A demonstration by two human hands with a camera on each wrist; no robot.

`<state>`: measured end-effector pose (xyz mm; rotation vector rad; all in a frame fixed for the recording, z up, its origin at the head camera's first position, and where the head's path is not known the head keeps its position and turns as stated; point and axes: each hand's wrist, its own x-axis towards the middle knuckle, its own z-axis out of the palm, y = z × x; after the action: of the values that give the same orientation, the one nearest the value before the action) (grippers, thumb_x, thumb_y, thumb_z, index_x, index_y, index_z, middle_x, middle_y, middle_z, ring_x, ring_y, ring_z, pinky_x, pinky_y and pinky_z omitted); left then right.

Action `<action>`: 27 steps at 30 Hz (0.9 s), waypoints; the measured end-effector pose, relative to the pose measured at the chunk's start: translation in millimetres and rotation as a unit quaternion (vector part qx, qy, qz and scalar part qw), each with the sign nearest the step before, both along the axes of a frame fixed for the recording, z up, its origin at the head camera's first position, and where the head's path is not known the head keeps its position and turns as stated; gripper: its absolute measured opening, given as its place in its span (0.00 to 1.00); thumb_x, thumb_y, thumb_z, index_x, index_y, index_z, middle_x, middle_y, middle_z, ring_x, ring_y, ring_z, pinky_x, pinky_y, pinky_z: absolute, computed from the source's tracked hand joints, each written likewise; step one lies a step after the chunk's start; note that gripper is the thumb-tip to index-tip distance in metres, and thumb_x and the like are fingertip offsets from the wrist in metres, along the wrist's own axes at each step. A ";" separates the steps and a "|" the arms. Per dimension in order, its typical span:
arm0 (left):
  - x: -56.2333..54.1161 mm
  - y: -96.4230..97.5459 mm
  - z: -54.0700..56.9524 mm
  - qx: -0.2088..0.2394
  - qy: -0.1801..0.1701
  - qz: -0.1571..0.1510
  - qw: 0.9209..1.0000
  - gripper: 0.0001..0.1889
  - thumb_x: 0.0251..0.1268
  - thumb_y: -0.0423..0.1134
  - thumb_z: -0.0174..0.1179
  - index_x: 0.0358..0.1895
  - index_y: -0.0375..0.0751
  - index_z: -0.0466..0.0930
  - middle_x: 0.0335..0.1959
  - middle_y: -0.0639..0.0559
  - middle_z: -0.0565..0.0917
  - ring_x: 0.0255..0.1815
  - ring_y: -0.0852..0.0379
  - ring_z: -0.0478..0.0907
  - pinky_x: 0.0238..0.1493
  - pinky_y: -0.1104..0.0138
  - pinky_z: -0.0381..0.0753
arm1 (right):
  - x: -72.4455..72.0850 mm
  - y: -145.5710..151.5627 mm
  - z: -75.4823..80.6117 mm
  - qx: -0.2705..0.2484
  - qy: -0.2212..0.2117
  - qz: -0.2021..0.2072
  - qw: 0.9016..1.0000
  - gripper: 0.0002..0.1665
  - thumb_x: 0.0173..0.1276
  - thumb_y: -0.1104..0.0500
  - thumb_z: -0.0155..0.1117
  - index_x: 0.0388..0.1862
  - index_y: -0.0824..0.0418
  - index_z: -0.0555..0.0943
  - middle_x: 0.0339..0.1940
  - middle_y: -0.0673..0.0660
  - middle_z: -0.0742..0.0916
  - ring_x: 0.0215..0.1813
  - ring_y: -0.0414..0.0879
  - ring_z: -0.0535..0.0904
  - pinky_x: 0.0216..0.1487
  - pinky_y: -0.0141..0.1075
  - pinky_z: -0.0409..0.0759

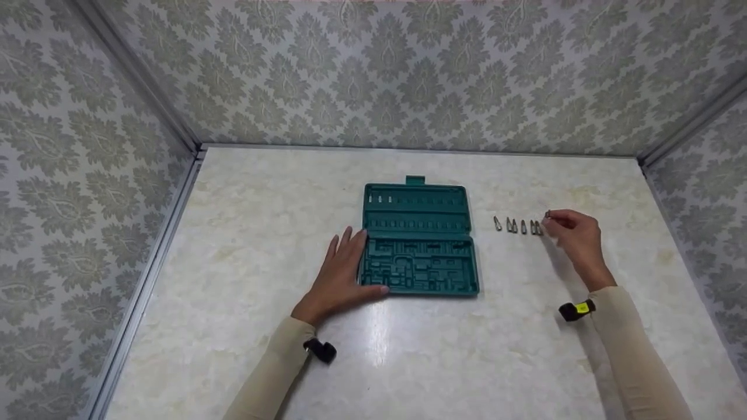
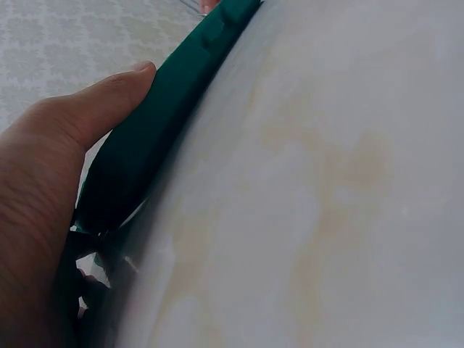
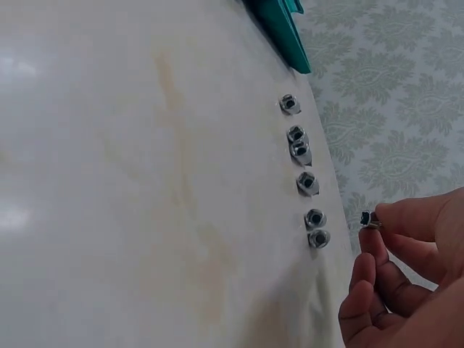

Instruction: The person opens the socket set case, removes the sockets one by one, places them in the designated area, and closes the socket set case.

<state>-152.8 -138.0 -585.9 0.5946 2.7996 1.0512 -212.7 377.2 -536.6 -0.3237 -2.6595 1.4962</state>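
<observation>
A green plastic tool case (image 1: 417, 237) lies spread open on the table, with molded slots in both halves. Three small metal bits (image 1: 380, 199) sit in the upper left of its lid. My left hand (image 1: 339, 277) rests at the case's near left corner, fingers along the left side and thumb on the front edge. To the right of the case, my right hand (image 1: 580, 242) pinches a small metal socket bit (image 3: 367, 218) between thumb and fingertips, its square hole showing in the right wrist view. Several similar socket bits (image 3: 307, 183) stand in a row beside that hand.
The pale marbled table (image 1: 262, 204) extends around the case on all sides. Patterned walls (image 1: 408, 76) close off the back, left and right, with metal rails (image 1: 146, 274) along the table's edge.
</observation>
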 end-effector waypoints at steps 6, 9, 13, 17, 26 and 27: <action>0.9 0.0 1.1 0.000 -0.010 0.003 1.000 0.72 0.56 0.82 0.68 0.94 0.51 0.38 0.94 0.55 0.45 0.93 0.54 0.29 0.90 0.57 0.26 | 5.2 8.1 -4.1 0.039 -0.016 0.007 0.999 0.24 0.82 0.51 0.70 0.65 0.67 0.87 0.49 0.56 0.90 0.43 0.43 0.85 0.35 0.30 0.83; 1.2 0.0 1.8 0.000 -0.011 0.000 1.000 0.72 0.56 0.83 0.67 0.93 0.51 0.38 0.94 0.55 0.44 0.93 0.54 0.29 0.90 0.57 0.25 | 8.0 11.3 -5.9 0.058 -0.030 0.009 0.998 0.23 0.82 0.51 0.69 0.64 0.66 0.88 0.52 0.61 0.90 0.44 0.42 0.83 0.38 0.28 0.82; 0.7 0.2 2.6 0.003 -0.010 -0.002 1.000 0.71 0.57 0.83 0.66 0.93 0.50 0.39 0.93 0.55 0.45 0.93 0.53 0.30 0.90 0.55 0.26 | 9.3 12.6 -8.0 0.073 -0.044 0.007 0.996 0.24 0.83 0.49 0.68 0.65 0.65 0.88 0.57 0.64 0.89 0.48 0.43 0.82 0.41 0.27 0.81; 0.1 0.2 2.0 0.005 -0.010 -0.004 1.000 0.71 0.57 0.83 0.66 0.93 0.50 0.38 0.93 0.55 0.45 0.93 0.53 0.30 0.90 0.54 0.26 | 7.6 10.1 -9.7 0.084 -0.048 0.002 0.995 0.24 0.83 0.49 0.68 0.65 0.65 0.88 0.58 0.64 0.89 0.50 0.45 0.82 0.41 0.26 0.80; -0.5 -0.9 0.4 0.000 -0.003 -0.005 1.000 0.71 0.57 0.84 0.65 0.93 0.50 0.39 0.93 0.56 0.45 0.93 0.54 0.30 0.90 0.55 0.26 | 3.1 3.5 -9.5 0.098 -0.042 -0.004 0.994 0.19 0.81 0.56 0.69 0.62 0.67 0.89 0.55 0.65 0.91 0.46 0.44 0.83 0.38 0.25 0.80; -0.4 -1.1 0.5 -0.001 -0.003 -0.005 1.000 0.72 0.56 0.84 0.65 0.93 0.50 0.39 0.93 0.56 0.45 0.93 0.54 0.30 0.90 0.55 0.27 | 2.8 2.7 -9.4 0.097 -0.041 -0.005 0.994 0.19 0.81 0.56 0.70 0.62 0.67 0.89 0.55 0.66 0.91 0.45 0.43 0.83 0.38 0.26 0.80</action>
<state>-153.2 -139.1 -585.4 0.6030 2.7891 1.0476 -209.9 379.9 -546.0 -0.3910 -2.8336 1.2325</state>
